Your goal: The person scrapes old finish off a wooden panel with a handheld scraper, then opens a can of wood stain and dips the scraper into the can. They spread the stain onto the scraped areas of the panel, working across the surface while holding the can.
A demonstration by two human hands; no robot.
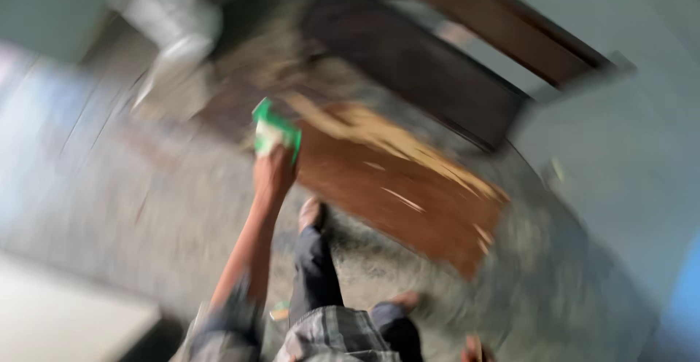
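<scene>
The picture is heavily blurred by motion. My left hand (273, 172) reaches forward and grips a small green and white object (275, 130), perhaps a sponge or a packet. It is held at the near left corner of a brown wooden board (394, 194) that lies on the floor, its far edge pale and worn. A skin-coloured patch at the bottom edge may be my right hand (474, 349); I cannot tell whether it holds anything. My legs in dark trousers (315, 274) and bare feet stand below the board.
A dark wooden door or panel (415, 63) leans behind the board. A white bundled shape (171, 19) sits at the upper left. Speckled grey floor (109, 209) spreads around, with pale walls on the right.
</scene>
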